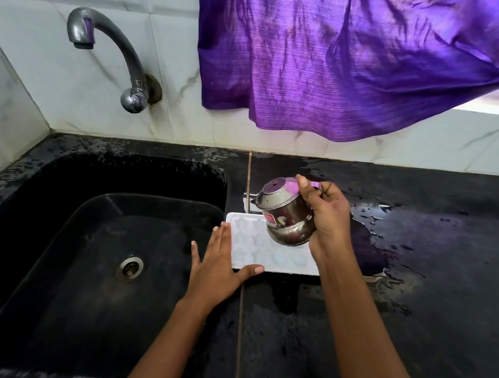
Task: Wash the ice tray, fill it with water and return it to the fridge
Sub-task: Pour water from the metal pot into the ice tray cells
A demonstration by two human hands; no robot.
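Observation:
A white ice tray (250, 245) lies flat on the black counter just right of the sink. My left hand (217, 261) rests flat against the tray's left edge, its thumb along the front rim and its fingers spread. My right hand (326, 211) grips a small steel pot (284, 215) with a red sticker, held tipped over the tray's far right part with its bottom turned up. The pot and my right hand hide part of the tray's cells. No stream of water shows from the pot.
A black sink (105, 240) with a metal drain (130, 268) fills the left. A steel tap (106, 51) curves out from the marble wall above it, not running. The black counter (409, 265) is wet with puddles. A purple cloth (346, 59) hangs at the upper right.

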